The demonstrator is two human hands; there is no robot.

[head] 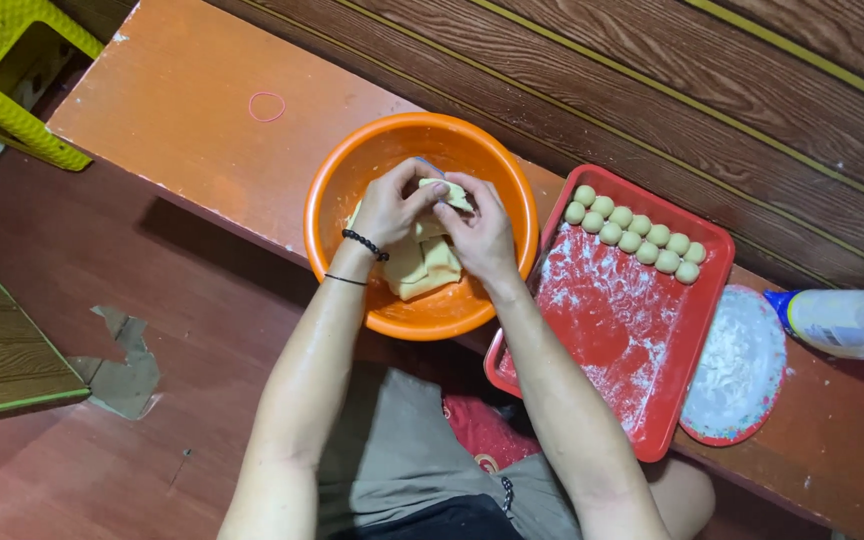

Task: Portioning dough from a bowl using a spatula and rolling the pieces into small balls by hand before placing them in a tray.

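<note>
Both hands meet over an orange plastic bowl (336,178) on a low orange bench. My left hand (390,205), with a dark bead bracelet at the wrist, and my right hand (479,232) together pinch a small piece of pale yellow dough (452,193). A bigger lump of the same dough (422,268) lies in the bowl under them. To the right stands a red rectangular tray (652,380) dusted with flour, with several small dough balls (634,230) lined up along its far edge.
A round red plate of flour (740,365) sits right of the tray, with a clear plastic bottle (852,322) lying beyond it. A yellow plastic stool (2,60) stands at top left. A rubber band (267,106) lies on the bench (182,110). Torn cardboard (127,375) is on the floor.
</note>
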